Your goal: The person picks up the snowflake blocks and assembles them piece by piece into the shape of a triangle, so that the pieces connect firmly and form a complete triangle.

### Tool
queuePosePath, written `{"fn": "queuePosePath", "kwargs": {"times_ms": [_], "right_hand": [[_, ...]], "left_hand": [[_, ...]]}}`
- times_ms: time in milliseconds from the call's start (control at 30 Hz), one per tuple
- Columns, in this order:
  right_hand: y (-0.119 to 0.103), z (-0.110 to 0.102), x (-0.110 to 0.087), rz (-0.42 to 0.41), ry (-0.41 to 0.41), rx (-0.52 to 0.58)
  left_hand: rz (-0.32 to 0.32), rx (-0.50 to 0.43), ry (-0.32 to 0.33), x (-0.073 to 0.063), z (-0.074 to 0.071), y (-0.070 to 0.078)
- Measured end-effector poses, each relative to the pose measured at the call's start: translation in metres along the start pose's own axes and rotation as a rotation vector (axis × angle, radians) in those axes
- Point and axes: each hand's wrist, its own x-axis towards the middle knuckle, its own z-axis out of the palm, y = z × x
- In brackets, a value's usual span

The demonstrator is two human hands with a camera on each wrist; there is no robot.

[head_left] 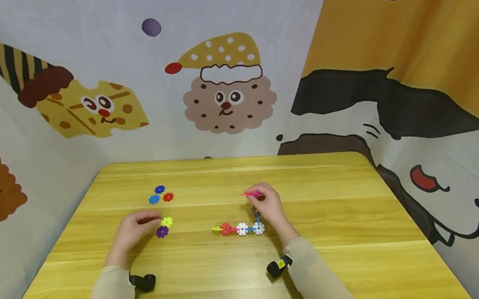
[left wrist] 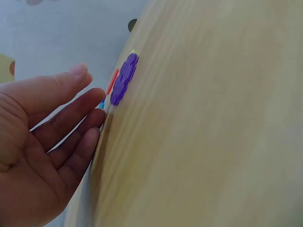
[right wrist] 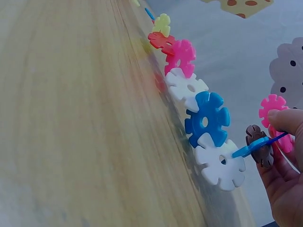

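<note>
My right hand [head_left: 267,205] pinches a pink notched snowflake disc [right wrist: 272,109] between thumb and fingers. Beneath and beside that hand runs a chain of interlocked discs: a yellow-green disc [head_left: 216,229], a red disc [head_left: 225,229], a pink one, white and blue discs, then a brown disc [right wrist: 259,146] at the bent end near the fingers. The hand partly hides this end. My left hand [head_left: 133,231] has loosely bent, parted fingers beside a loose yellow disc [head_left: 167,222] and a purple disc [left wrist: 125,79]. Whether a fingertip touches the yellow disc is unclear.
Farther back on the left lie a dark blue disc [head_left: 159,189], a light blue disc [head_left: 154,199] and a red disc [head_left: 168,197]. The wooden table [head_left: 328,194] meets a cartoon-printed cloth [head_left: 163,108] behind. Each wrist wears a black camera [head_left: 143,282].
</note>
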Motion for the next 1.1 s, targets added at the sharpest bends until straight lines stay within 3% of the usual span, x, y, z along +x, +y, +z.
{"fn": "queuePosePath", "kwargs": {"times_ms": [133,233,367,567,900,1100], "right_hand": [[0.0,-0.001,0.0,0.012,-0.004,0.001],[0.0,-0.001,0.0,0.022,-0.003,0.002],[-0.002,-0.001,-0.001,0.013,-0.001,0.007],[-0.003,-0.001,-0.001,0.028,-0.005,0.015],[-0.002,-0.001,-0.001,0.019,0.016,0.023],[-0.003,-0.001,-0.002,0.013,0.027,0.012]], "left_hand": [[-0.03,-0.067,-0.042,-0.004,-0.002,-0.006],[0.006,-0.082,-0.087,-0.005,-0.002,-0.009],[0.096,-0.043,-0.12,-0.005,-0.002,-0.012],[0.202,0.103,-0.128,-0.004,-0.002,-0.011],[0.172,0.062,-0.121,-0.001,0.001,-0.01],[0.135,0.105,-0.06,0.0,0.003,-0.008]]}}
